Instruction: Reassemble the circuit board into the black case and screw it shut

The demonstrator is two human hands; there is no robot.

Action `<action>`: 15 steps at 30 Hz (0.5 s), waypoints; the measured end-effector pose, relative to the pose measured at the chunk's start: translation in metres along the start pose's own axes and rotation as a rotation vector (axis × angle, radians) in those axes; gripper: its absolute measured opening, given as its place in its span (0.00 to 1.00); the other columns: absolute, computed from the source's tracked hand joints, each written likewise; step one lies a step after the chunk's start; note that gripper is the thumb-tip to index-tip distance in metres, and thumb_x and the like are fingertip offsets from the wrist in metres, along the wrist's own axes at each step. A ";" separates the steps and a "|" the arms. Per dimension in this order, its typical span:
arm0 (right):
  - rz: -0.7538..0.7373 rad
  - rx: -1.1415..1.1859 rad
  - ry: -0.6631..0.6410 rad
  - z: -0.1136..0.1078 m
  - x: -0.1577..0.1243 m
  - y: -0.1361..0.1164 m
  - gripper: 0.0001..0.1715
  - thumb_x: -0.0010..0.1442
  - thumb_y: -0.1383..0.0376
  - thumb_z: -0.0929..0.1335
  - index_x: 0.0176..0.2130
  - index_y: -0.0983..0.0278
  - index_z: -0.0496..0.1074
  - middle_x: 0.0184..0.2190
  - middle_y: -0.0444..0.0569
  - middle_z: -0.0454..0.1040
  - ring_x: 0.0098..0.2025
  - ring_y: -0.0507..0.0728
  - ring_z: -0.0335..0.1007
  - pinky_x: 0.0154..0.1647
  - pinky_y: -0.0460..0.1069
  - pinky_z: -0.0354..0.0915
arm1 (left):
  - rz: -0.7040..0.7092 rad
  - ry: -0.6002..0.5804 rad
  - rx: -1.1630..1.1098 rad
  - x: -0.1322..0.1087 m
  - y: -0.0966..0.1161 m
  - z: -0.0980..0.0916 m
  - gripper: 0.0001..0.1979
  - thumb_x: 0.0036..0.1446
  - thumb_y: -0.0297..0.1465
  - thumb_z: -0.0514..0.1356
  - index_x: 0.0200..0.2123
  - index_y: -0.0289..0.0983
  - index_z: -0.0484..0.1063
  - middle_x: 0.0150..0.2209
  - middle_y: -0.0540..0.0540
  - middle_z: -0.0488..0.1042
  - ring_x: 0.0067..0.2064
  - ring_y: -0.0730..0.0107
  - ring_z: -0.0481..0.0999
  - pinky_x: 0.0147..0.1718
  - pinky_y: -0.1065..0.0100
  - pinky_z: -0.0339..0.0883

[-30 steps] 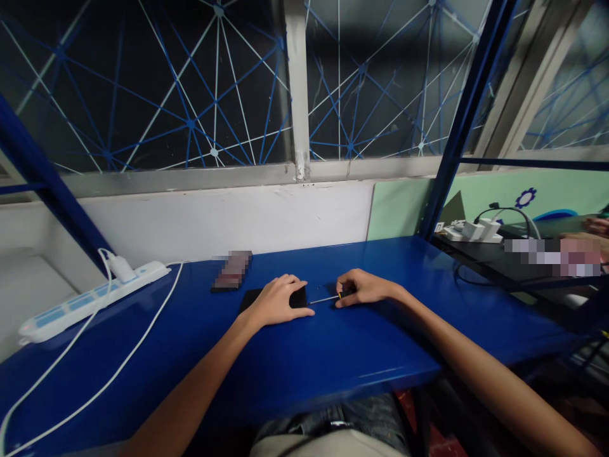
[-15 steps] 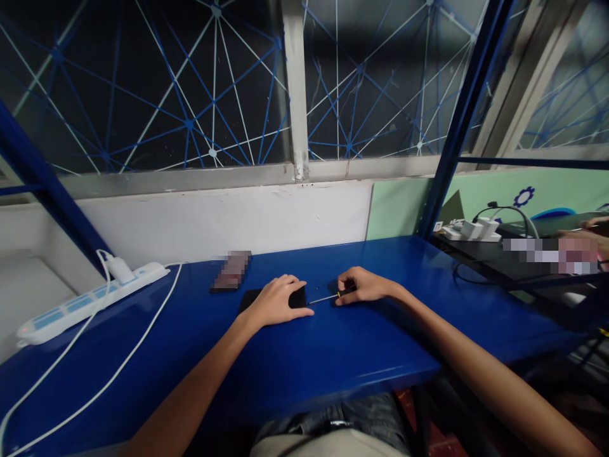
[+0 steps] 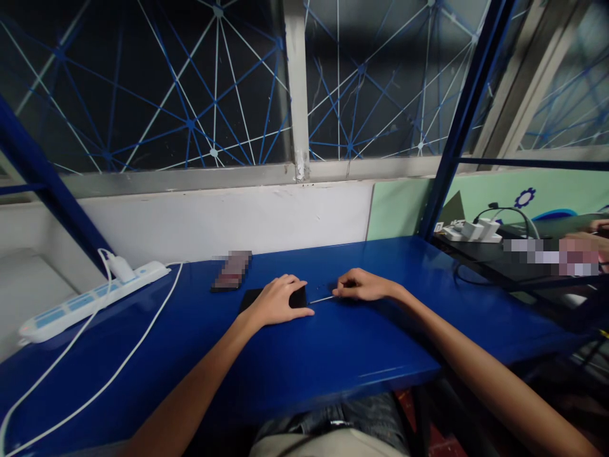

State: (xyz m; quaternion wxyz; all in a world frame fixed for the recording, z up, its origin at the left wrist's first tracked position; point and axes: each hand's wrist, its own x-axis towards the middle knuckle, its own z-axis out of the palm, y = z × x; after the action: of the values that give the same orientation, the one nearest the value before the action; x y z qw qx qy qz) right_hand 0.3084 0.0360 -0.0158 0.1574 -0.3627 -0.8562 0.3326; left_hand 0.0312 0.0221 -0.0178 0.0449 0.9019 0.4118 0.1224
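Observation:
My left hand (image 3: 278, 300) lies palm down with curled fingers on a flat black device (image 3: 299, 296) on the blue table (image 3: 304, 355), pressing it in place. My right hand (image 3: 362, 286) is closed in a pinch round the handle of a small screwdriver (image 3: 323, 298). Its thin metal shaft points left, with the tip at the right edge of the black device. The handle is hidden under my fingers.
A blurred dark phone-like object (image 3: 232, 271) lies behind the device. A white power strip (image 3: 90, 298) with a plugged charger and white cable (image 3: 118, 371) sits at the left. A neighbouring desk at the right carries chargers (image 3: 473, 230); another person's hand (image 3: 597, 225) shows there.
My right hand's fingers have closed further over the screwdriver handle, hiding its yellow and black part. The left hand and the black device have stayed put.

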 end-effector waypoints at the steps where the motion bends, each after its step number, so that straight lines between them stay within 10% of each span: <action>1: -0.002 0.001 -0.002 0.000 0.000 0.000 0.25 0.61 0.49 0.63 0.29 0.67 0.72 0.20 0.41 0.62 0.22 0.48 0.52 0.23 0.45 0.49 | -0.001 -0.003 -0.001 0.000 0.000 0.000 0.40 0.52 0.60 0.56 0.59 0.39 0.67 0.55 0.39 0.69 0.54 0.48 0.69 0.50 0.54 0.64; 15: 0.009 0.003 0.043 0.001 0.001 0.003 0.22 0.48 0.51 0.74 0.30 0.65 0.69 0.22 0.40 0.65 0.23 0.49 0.57 0.24 0.44 0.52 | 0.028 0.032 -0.006 0.000 -0.001 0.001 0.38 0.51 0.59 0.57 0.58 0.41 0.68 0.54 0.39 0.70 0.53 0.49 0.70 0.50 0.55 0.64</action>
State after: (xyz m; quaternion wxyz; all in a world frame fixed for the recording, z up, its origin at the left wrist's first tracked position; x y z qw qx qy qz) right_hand 0.3086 0.0376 -0.0183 0.1750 -0.3736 -0.8503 0.3268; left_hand 0.0309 0.0225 -0.0193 0.0395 0.9054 0.3993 0.1386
